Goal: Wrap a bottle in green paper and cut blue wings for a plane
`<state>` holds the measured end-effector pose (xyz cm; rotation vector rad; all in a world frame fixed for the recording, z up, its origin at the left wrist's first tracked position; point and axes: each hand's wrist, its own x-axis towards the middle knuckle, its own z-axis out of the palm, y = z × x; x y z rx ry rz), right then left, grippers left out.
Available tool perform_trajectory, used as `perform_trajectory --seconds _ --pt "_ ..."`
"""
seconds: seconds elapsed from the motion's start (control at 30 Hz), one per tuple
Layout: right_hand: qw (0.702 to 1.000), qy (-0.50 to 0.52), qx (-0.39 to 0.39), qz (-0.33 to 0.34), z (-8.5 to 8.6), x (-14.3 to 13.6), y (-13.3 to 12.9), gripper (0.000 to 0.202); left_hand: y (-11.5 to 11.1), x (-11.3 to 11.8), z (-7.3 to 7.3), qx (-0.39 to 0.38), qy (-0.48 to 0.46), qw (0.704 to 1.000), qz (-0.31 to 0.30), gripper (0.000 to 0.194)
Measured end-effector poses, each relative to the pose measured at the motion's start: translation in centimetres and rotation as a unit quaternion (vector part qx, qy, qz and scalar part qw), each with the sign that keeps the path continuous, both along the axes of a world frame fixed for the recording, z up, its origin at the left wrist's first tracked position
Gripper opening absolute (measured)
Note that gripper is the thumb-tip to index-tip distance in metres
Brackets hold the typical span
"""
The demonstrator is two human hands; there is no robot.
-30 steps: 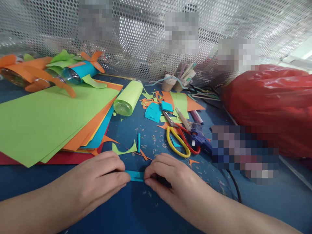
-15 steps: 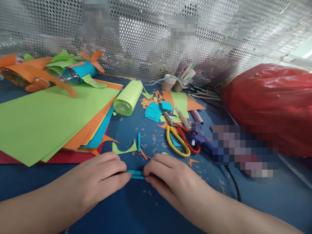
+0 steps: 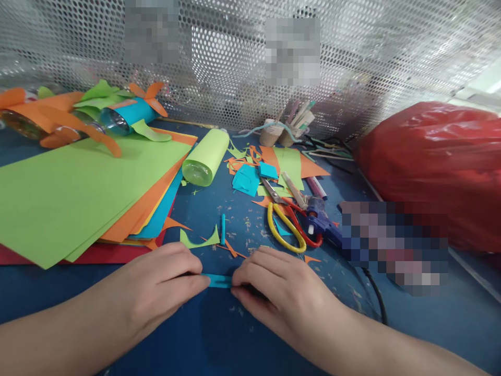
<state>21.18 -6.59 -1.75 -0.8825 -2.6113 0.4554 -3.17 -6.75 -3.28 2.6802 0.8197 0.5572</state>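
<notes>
Between my hands, close to the tabletop, is a narrow blue paper strip (image 3: 220, 281) that looks folded or rolled along its length. My left hand (image 3: 166, 279) pinches its left end between thumb and fingers. The right end is gripped by my right hand (image 3: 270, 284), whose fingers are bent over it. Both ends of the strip are hidden under the fingertips. Just beyond lie a thin blue paper roll (image 3: 223, 228), a curved green paper scrap (image 3: 200, 240) and a small orange scrap (image 3: 230, 248).
Coloured paper sheets (image 3: 94, 193) are stacked at left, with paper-wrapped bottles (image 3: 131, 116) behind. A green-wrapped bottle (image 3: 206, 156), scissors (image 3: 287, 227) and a blue glue gun (image 3: 323, 224) with a cord lie ahead. A red plastic bag (image 3: 434, 167) bulges at right, before a perforated metal panel (image 3: 223, 62).
Both hands stay nearly in place on the blue strip. Its visible part between the fingers has turned slightly and now shows a dark gap along its middle.
</notes>
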Motion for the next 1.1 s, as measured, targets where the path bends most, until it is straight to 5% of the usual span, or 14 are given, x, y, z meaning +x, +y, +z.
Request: perform_trajectory --seconds 0.2,0.6,0.93,1.1 --pt "1.000 -0.018 -0.012 0.007 0.1 -0.1 -0.1 0.018 -0.2 -0.5 -0.4 0.095 0.009 0.995 -0.034 0.033" --pt "0.999 -0.006 -0.047 -0.026 0.4 -0.4 0.1 0.008 0.1 0.8 0.2 -0.035 -0.059 0.998 0.008 0.034" --pt "0.996 0.034 -0.063 -0.054 -0.4 -0.4 0.2 0.010 0.1 2.8 0.0 0.224 0.063 0.972 -0.040 0.037" --pt "0.986 0.072 -0.122 -0.084 0.1 -0.2 0.4 0.009 1.2 3.4 1.2 0.283 0.115 0.948 -0.092 0.034"
